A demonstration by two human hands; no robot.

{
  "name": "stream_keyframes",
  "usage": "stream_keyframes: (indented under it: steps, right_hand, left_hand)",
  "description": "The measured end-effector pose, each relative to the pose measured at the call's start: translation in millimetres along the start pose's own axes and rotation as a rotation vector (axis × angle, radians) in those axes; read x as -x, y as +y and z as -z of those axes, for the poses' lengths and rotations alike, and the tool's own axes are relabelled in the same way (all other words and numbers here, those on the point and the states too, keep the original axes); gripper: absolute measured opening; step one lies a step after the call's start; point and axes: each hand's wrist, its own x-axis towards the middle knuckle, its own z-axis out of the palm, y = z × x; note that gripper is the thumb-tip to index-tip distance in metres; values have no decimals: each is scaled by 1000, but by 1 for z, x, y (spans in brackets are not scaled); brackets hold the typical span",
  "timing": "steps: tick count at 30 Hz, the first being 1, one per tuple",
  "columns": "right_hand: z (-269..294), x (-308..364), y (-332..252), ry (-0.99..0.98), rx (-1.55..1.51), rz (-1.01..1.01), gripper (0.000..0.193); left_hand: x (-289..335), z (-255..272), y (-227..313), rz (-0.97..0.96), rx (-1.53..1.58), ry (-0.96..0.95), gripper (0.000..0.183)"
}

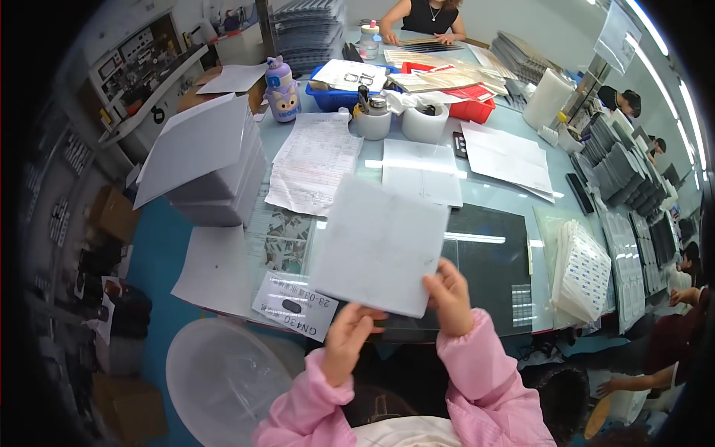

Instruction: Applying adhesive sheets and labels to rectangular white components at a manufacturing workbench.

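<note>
A flat white square sheet [381,246] is held tilted above the near edge of the table, and I cannot tell whether it is one sheet or a thin stack. My right hand [450,296] is closed on its lower right side, thumb on top. At the lower edge, my left hand [350,335] has its fingers curled against the sheet, partly tucked behind it. A printed white card [293,305] lies just left of my left hand. Under and right of the sheet is a dark mat [491,261].
A tall stack of white sheets [223,171] stands at the left, beside a handwritten paper [313,160]. Behind are a purple bottle [281,89], a blue tray [328,100] and a red tray [480,112]. Packaged white sheets [585,268] lie right; a clear bin [216,372] stands below. Someone sits opposite.
</note>
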Motion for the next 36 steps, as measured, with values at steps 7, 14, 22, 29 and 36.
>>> stream_keyframes:
  steps: [7,14,22,29,36]
  right_hand:
    - [93,-129,-29,178,120,222,39]
    - [118,-212,-18,464,1154,463,54]
    - [113,-200,5,138,1287,484,53]
    - [121,-188,-6,90,1278,474,53]
    - [116,-196,-3,77,1216,509,51]
  left_hand:
    - [17,96,14,-499,-1486,181,50]
    - [-7,67,-5,-367,-1643,191,59]
    - [-15,61,-2,-291,-1739,232,68]
    - [-38,59,-6,-282,-1756,234,69]
    - [-50,62,-4,-242,-1771,269,69]
